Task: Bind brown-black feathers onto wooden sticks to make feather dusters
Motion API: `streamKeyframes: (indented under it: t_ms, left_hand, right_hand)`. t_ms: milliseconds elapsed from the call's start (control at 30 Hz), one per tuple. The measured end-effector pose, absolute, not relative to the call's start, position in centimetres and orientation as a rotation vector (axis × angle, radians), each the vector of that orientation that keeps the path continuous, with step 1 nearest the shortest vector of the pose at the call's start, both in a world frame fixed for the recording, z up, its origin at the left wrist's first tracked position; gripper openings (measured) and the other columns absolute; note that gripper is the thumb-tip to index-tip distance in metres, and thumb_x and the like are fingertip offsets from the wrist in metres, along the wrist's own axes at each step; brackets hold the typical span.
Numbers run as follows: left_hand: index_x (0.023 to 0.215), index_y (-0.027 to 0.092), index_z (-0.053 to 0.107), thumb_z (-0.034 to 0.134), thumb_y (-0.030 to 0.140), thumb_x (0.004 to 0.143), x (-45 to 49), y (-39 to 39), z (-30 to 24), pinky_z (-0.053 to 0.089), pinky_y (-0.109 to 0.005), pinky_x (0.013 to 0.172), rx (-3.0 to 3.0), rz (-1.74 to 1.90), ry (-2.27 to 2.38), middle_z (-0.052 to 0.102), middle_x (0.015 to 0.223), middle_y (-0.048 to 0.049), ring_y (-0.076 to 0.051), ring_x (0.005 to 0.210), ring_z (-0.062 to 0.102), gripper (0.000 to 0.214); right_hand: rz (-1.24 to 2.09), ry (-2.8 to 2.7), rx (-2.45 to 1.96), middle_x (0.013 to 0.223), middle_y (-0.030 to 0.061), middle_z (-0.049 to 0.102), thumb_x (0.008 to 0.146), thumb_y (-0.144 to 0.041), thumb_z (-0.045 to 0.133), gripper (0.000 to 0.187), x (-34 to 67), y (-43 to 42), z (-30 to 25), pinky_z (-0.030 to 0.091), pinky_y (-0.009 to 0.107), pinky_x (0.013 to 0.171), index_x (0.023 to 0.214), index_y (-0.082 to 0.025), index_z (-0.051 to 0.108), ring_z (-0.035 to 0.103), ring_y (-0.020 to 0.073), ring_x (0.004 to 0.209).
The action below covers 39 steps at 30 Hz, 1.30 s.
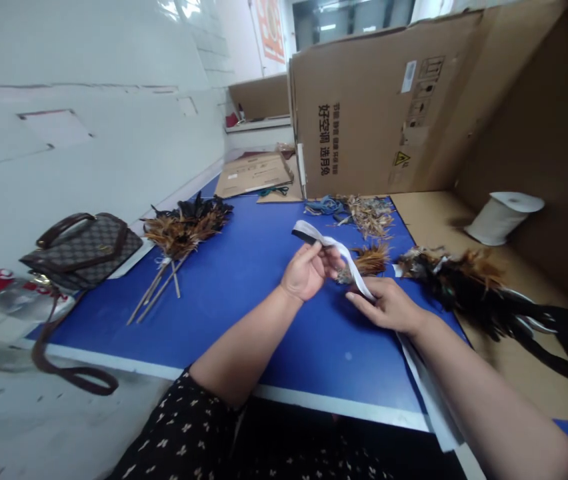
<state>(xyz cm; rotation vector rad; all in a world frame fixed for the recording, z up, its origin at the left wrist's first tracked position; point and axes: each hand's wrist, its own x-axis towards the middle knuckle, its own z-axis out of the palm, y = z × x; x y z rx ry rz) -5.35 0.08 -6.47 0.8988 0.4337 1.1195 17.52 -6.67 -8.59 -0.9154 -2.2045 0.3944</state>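
A white ribbon-like strip (340,251) with a dark patch near its far end runs between my two hands above the blue table. My left hand (309,272) pinches it near that looped end, thumb on top. My right hand (385,304) closes on the strip farther along, and a longer white length hangs below the right wrist over the table's front edge. Just beyond the hands lies a small bunch of brown feathers (370,259), partly hidden by the fingers.
Feather-topped sticks (184,230) lie left, beside a checked handbag (84,243) and a plastic bottle (9,297). Loose feathers (367,215) lie behind. At right are dark feather trim (464,283) and a white spool (501,219). A large cardboard box (364,120) walls off the back.
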Motion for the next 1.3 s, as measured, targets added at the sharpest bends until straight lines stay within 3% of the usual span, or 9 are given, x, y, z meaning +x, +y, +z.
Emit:
streamKeyframes:
  t_ms: [100, 167, 333, 500, 600, 733, 967, 1133, 1300]
  left_hand:
    - [0.107, 0.018, 0.076, 0.062, 0.041, 0.108, -5.5, 0.7, -5.8, 0.064, -0.035, 0.094, 0.898, 1.352, 0.466, 0.082, 0.125, -0.0140, -0.027, 0.122, 0.079, 0.026]
    - [0.113, 0.020, 0.077, 0.063, 0.042, 0.109, -5.7, 1.0, -5.9, 0.057, -0.044, 0.116, 1.023, 1.499, 0.495, 0.078, 0.138, -0.0136, -0.028, 0.140, 0.071, 0.027]
    - [0.117, 0.026, 0.082, 0.077, 0.037, 0.097, -5.6, 0.1, -6.9, 0.035, -0.052, 0.135, 1.690, 1.372, 0.587, 0.077, 0.141, -0.0127, -0.029, 0.150, 0.061, 0.024]
    - [0.103, 0.023, 0.082, 0.080, 0.035, 0.093, -3.9, -2.4, -7.2, 0.046, -0.052, 0.123, 1.862, 1.105, 0.484, 0.078, 0.112, -0.0121, -0.030, 0.121, 0.071, 0.015]
    - [0.091, 0.018, 0.075, 0.085, 0.050, 0.092, -3.3, -3.7, -6.8, 0.057, -0.039, 0.090, 1.693, 0.942, 0.486, 0.068, 0.082, -0.0058, -0.021, 0.084, 0.068, 0.033]
    - [0.096, 0.018, 0.068, 0.087, 0.071, 0.087, -3.6, -4.3, -4.8, 0.048, -0.028, 0.061, 1.254, 0.973, 0.432, 0.061, 0.066, 0.0016, -0.012, 0.056, 0.056, 0.057]
    - [0.097, 0.019, 0.071, 0.098, 0.061, 0.080, -5.9, -1.2, 0.6, 0.057, -0.027, 0.071, 1.172, 1.308, 0.462, 0.072, 0.080, 0.0009, -0.012, 0.070, 0.070, 0.053]
    - [0.103, 0.019, 0.074, 0.090, 0.049, 0.093, -7.7, 5.9, 4.0, 0.060, -0.030, 0.083, 1.406, 1.472, 0.556, 0.075, 0.090, -0.0007, -0.013, 0.078, 0.071, 0.036]
    - [0.102, 0.018, 0.072, 0.075, 0.041, 0.106, -9.2, 16.7, 6.9, 0.059, -0.031, 0.086, 1.530, 1.647, 0.826, 0.074, 0.091, -0.0038, -0.014, 0.080, 0.070, 0.023]
  right_hand:
    - [0.437, -2.222, -0.911, 0.075, -0.0013, 0.069, 0.114, -0.042, 0.057, 0.030, 17.1, -7.0, -8.7, 0.047, 0.026, 0.062, 0.100, -0.021, 0.072, 0.058, 0.0133, 0.061]
    - [0.443, -2.212, -0.905, 0.074, -0.0016, 0.067, 0.114, -0.043, 0.056, 0.029, 16.9, -7.1, -8.8, 0.046, 0.026, 0.060, 0.102, -0.022, 0.072, 0.057, 0.0130, 0.059]
    - [0.216, -1.926, -0.994, 0.069, -0.0012, 0.066, 0.114, -0.045, 0.057, 0.030, 17.1, -7.2, -8.7, 0.048, 0.026, 0.058, 0.100, -0.024, 0.073, 0.057, 0.0134, 0.056]
    - [-0.042, -1.611, -1.065, 0.071, 0.0007, 0.070, 0.110, -0.045, 0.064, 0.026, 17.5, -7.0, -8.7, 0.050, 0.028, 0.059, 0.099, -0.023, 0.074, 0.058, 0.0141, 0.055]
    - [-0.024, -1.637, -1.056, 0.068, -0.0001, 0.066, 0.111, -0.046, 0.062, 0.028, 17.6, -6.7, -9.1, 0.047, 0.028, 0.056, 0.096, -0.024, 0.071, 0.055, 0.0136, 0.052]
    - [0.034, -1.706, -1.066, 0.067, -0.0018, 0.062, 0.113, -0.047, 0.059, 0.028, 17.3, -6.6, -9.6, 0.044, 0.027, 0.053, 0.100, -0.023, 0.067, 0.051, 0.0125, 0.052]
    - [0.282, -2.147, -0.910, 0.065, -0.0033, 0.061, 0.111, -0.044, 0.064, 0.031, 16.3, -6.9, -9.4, 0.042, 0.026, 0.056, 0.087, -0.024, 0.064, 0.053, 0.0119, 0.054]
    - [0.416, -2.315, -0.940, 0.093, 0.0067, 0.082, 0.114, -0.047, 0.058, 0.029, 16.1, -6.9, -9.5, 0.056, 0.030, 0.073, 0.122, -0.023, 0.073, 0.077, 0.0198, 0.077]
    - [0.400, -2.346, -0.988, 0.104, 0.0088, 0.085, 0.115, -0.047, 0.054, 0.032, 16.6, -6.2, -10.4, 0.062, 0.034, 0.080, 0.121, -0.025, 0.077, 0.083, 0.0229, 0.088]
